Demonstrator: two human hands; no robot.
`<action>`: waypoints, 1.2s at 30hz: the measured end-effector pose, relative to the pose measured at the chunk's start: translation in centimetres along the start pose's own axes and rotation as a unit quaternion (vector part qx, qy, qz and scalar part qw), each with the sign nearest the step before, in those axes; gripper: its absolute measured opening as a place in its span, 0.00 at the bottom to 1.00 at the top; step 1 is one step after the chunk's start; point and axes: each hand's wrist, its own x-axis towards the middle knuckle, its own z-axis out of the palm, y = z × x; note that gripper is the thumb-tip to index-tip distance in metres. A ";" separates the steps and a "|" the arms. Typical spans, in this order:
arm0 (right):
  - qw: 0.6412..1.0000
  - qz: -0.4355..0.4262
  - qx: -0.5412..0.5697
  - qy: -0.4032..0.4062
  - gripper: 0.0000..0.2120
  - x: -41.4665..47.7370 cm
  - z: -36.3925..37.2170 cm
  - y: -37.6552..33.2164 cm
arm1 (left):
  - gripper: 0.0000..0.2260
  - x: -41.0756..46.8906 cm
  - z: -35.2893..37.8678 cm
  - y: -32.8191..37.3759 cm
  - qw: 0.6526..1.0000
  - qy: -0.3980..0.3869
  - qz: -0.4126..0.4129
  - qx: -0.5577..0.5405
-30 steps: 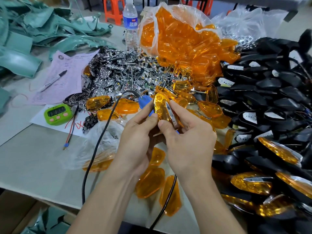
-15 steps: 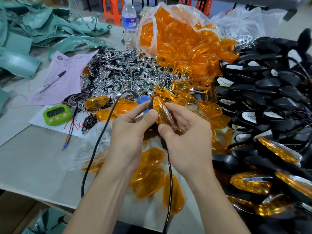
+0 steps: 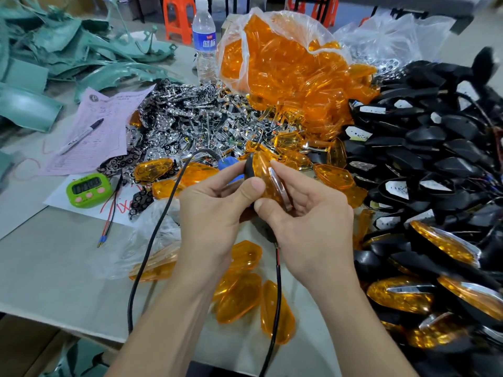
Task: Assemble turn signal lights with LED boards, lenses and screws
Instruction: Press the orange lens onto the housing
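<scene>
Though curled, both hands (image 3: 215, 213) (image 3: 307, 224) pinch lamp (image 3: 261, 171).

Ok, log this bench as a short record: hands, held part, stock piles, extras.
held part: turn signal light, amber front, black back, wire hanging below
left hand: pinches the light from the left
right hand: pinches its right edge
lens stock: plastic bag of amber lenses, far centre; loose lenses near the wrists
chrome parts pile: left of the bag
black housings: heaped at right
extras: green timer, water bottle, marker pen on pink paper
</scene>
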 end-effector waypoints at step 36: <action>0.990 0.080 0.049 -0.105 0.14 2.2 -1.7 1.1 | 0.11 2.6 -1.9 -0.4 0.983 -0.123 -0.075 -0.113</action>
